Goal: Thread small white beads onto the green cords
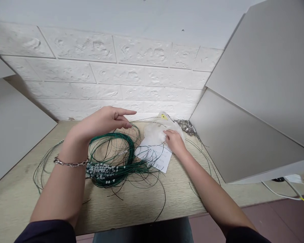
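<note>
My left hand (pixel 114 118) hovers above a coiled bundle of green and black wires (pixel 130 152), index finger stretched out and the others bent. Thin wires pass close to its fingertips; I see nothing clearly held. Many small white connectors (pixel 101 170) cluster at the wire ends, below my left wrist. My right hand (pixel 174 141) reaches onto a clear plastic bag (pixel 153 130) with its fingers bent together at the tips. Whatever sits between those fingertips is too small to make out. Beneath the bag and some wires lies a white paper with handwriting (pixel 160 158).
A heap of small metallic pieces (pixel 188 127) lies in the back right corner, against the wall. Grey-white panels (pixel 250 135) flank the wooden table (pixel 111 212) on both sides. White cables (pixel 281 194) run at the right edge. Loose wires trail toward the table's front.
</note>
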`<state>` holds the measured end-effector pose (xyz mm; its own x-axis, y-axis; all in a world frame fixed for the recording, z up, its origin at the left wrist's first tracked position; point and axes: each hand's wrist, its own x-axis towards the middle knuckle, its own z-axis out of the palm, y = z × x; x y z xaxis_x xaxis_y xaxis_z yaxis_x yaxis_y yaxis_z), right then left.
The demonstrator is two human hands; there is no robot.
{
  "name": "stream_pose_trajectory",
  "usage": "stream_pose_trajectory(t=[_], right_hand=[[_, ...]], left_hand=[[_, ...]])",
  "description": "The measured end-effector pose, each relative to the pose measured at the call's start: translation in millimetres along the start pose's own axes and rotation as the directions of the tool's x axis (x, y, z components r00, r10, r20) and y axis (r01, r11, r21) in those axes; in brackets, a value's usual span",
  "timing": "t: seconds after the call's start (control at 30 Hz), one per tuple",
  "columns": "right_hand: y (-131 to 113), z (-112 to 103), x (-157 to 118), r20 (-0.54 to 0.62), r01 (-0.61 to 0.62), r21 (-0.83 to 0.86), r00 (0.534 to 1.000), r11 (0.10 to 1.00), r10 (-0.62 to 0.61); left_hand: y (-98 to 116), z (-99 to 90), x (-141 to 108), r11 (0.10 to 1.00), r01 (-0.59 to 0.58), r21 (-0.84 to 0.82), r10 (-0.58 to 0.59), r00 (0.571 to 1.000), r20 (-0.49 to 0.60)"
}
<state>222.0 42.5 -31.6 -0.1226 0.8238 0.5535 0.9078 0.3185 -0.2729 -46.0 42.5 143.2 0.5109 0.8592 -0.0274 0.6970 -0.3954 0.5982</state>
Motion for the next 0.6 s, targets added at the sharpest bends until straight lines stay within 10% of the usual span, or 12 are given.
stream_pose_trajectory(t=[0.27, 0.4, 0.6], right_hand=[[-32, -28, -1, -0.148, 0.031, -0.074, 0.988, 0.997, -0.042], [-68, -34, -4, -0.043, 0.375, 0.035, 0.927, 0.926, -0.373], [-97, -13, -4, 0.118, 0.434, -0.105, 0.899, 0.895, -0.422]], left_hand=[[-29, 42.6, 43, 0.980, 0.060, 0.190, -0.057, 0.998, -0.021], [-41, 59.2, 58, 0.973, 0.050, 0.226, -0.066, 0.996, 0.064], [-40, 59.5, 59, 0.947, 0.013, 0.321, -0.066, 0.986, 0.153]])
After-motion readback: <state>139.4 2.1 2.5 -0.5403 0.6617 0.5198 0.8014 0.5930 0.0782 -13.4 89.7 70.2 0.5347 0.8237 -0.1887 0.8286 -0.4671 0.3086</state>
